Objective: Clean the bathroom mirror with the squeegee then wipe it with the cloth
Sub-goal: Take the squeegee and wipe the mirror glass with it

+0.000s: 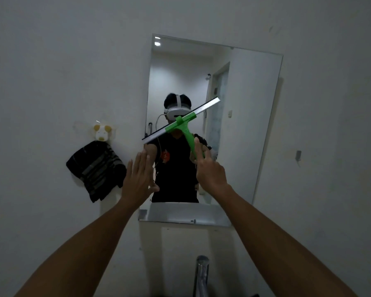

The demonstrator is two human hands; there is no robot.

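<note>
A tap (201, 273) stands nearest, below the mirror (255, 125). The right hand (210, 170) is closed around the green handle of the squeegee (181, 123), whose blade lies slanted across the mirror's middle. The left hand (138, 179) is flat, fingers spread, holding nothing, at the mirror's left edge. A striped cloth (95, 170) hangs on the wall left of the mirror
</note>
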